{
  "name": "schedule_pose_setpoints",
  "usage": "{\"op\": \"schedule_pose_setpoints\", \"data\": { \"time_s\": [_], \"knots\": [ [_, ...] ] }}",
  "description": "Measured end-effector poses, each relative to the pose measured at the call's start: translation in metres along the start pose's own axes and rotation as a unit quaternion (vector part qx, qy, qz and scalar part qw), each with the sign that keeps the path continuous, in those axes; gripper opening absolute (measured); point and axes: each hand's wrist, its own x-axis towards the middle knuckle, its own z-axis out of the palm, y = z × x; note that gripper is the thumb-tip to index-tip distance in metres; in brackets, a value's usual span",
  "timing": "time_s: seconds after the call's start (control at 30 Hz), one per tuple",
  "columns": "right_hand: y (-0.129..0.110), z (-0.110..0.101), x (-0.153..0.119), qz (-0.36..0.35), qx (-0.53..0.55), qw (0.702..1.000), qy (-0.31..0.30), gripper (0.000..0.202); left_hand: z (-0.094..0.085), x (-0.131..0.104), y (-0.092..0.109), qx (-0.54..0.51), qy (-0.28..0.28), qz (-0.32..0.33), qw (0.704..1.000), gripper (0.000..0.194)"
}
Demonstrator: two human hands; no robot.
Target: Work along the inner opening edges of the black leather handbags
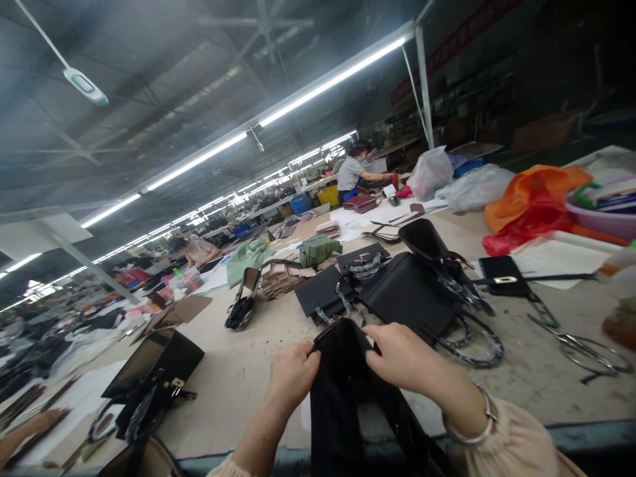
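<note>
A black bag (338,397) is held upright at the table's front edge, its top opening between my two hands. My left hand (294,371) pinches the left rim with fingers closed. On the right rim, my right hand (402,351) is closed round the edge, thumb inside. Just beyond lie black bags (407,291) with wrapped handles. Another black bag (154,371) stands open at the left. Scissors (586,351) rest on the table at the right.
Behind are brown stacked pieces (283,281), a green bundle (318,250) and a small black bag (243,298). Orange and red plastic (536,199) lies at the right by a purple basin (606,222). A person (352,175) works farther back; another person's hand (32,430) shows lower left.
</note>
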Motion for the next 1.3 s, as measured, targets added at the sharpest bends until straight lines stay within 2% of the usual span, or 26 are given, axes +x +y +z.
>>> {"op": "schedule_pose_setpoints", "data": {
  "time_s": [0.2,0.33,0.53,0.93,1.07,1.2,1.3],
  "knots": [
    [0.03,0.006,0.024,-0.015,0.154,0.988,-0.021,0.063,0.004,0.009,-0.006,-0.003,-0.008,-0.003,1.0,0.026],
    [0.042,0.014,0.034,-0.031,0.244,0.969,-0.042,0.058,0.007,0.015,-0.006,-0.013,-0.024,-0.006,1.0,0.028],
    [0.032,0.018,0.034,-0.075,0.281,0.955,-0.066,0.041,0.003,0.017,-0.011,0.002,-0.034,-0.008,0.999,0.029],
    [0.028,0.021,0.033,-0.072,0.298,0.95,-0.063,0.043,0.0,0.021,-0.016,0.021,-0.026,0.02,0.999,0.036],
    [0.026,0.021,0.033,-0.077,0.307,0.947,-0.062,0.042,-0.002,0.025,-0.014,0.058,-0.025,0.016,0.998,0.034],
    [0.029,0.022,0.034,-0.076,0.307,0.947,-0.055,0.043,0.001,0.028,-0.011,0.104,-0.009,0.022,0.994,0.035],
    [0.029,0.024,0.034,-0.076,0.307,0.947,-0.052,0.044,0.005,0.031,-0.012,0.097,-0.001,0.011,0.995,0.035]
  ]
}}
